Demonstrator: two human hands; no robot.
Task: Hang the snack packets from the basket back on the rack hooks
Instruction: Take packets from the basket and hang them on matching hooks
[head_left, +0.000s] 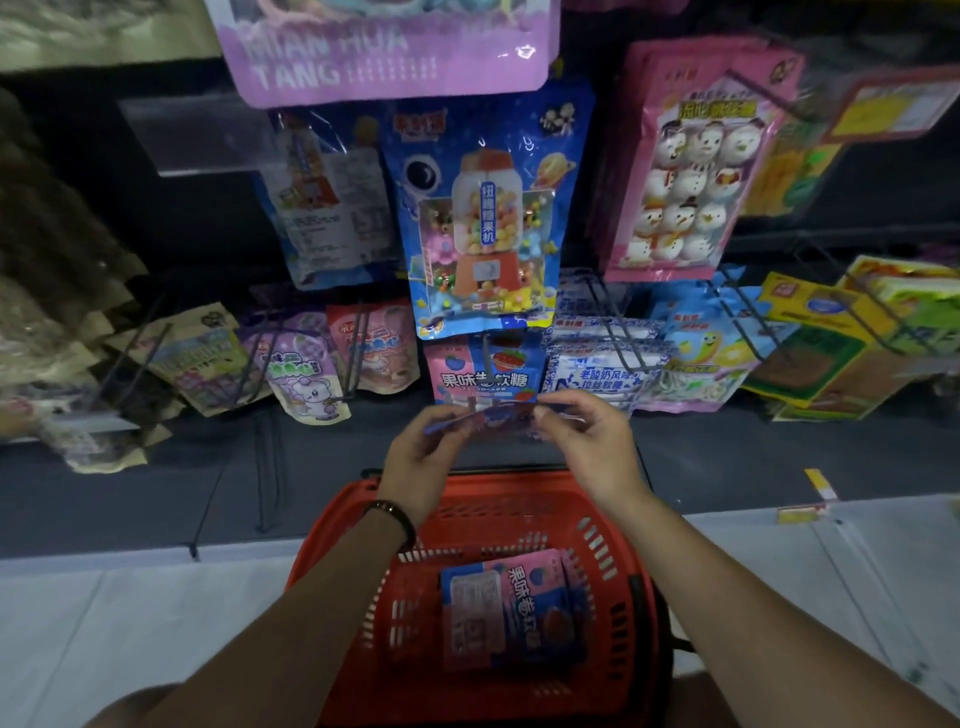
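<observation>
**At the rack: one packet in both hands**

- Packet (501, 415): blue and pink, held edge-on above the basket, just below a matching hung packet (483, 374) on the lowest row. Contact with that row's hook (486, 353) cannot be told.
- Left hand (426, 452): fingers and thumb pinch the packet's left end. Dark bracelet (392, 514) at the wrist.
- Right hand (582, 441): pinches the packet's right end.
- Basket (613, 545): red plastic, between the forearms, well below the hands.
- Spare packet (509, 608): same design, lying flat in the basket.
- Rack (605, 306): wire hooks carrying rows of packets. Gumball packet (483, 218) hangs directly above the hands, and pink snowman packet (685, 171) hangs upper right.
</observation>
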